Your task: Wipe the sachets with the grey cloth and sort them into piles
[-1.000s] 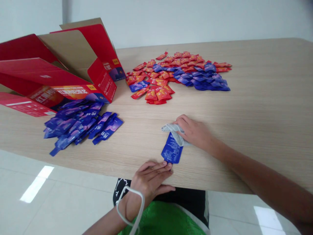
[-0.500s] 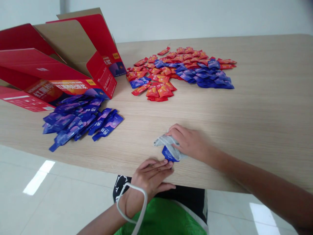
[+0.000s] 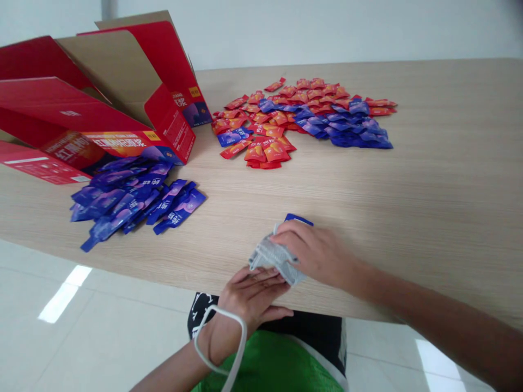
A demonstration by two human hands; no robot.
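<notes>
A grey cloth [image 3: 273, 256] is bunched under the fingers of my right hand [image 3: 314, 250], which grips it near the table's front edge. Beneath the cloth lies a blue pouch [image 3: 299, 219]; only its far end shows, past my right knuckles. My left hand [image 3: 253, 299] lies flat at the table edge with its fingers stretched out, their tips partly covered by the cloth at the near end of the pouch. A white cord loops round my left wrist.
At left stand open red cartons [image 3: 122, 120]. A heap of blue pouches [image 3: 131, 198] lies before them. Farther back, red pouches [image 3: 269, 149] are spread out, with more blue pouches [image 3: 347, 128] stacked among them. The pale wooden table [image 3: 429, 190] ends close to my body.
My right hand has drawn the cloth toward me along the pouch, from its far part to my left fingertips. The pouch's far end is uncovered now. My left hand stays in place.
</notes>
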